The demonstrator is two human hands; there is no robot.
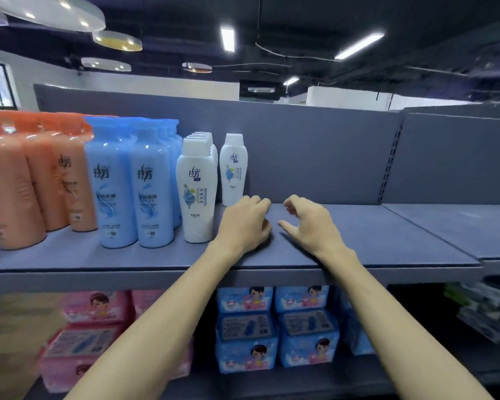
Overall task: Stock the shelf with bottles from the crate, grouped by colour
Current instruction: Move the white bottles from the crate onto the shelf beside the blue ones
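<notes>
Bottles stand in colour groups on the grey shelf (358, 243): orange bottles (26, 180) at the far left, blue bottles (133, 183) beside them, then a row of white bottles (195, 192). One more white bottle (233, 168) stands alone further back to the right. My left hand (244, 223) hovers over the shelf just right of the front white bottle, fingers loosely curled and holding nothing. My right hand (309, 223) is close beside it, fingers loosely bent, also empty. The crate is out of view.
Bare shelf board stretches to the right of my hands, up to a second shelf section (456, 226). On the shelf below lie pink packs (93, 327) at the left and blue packs (274, 327) in the middle. The grey back panel (315, 151) rises behind.
</notes>
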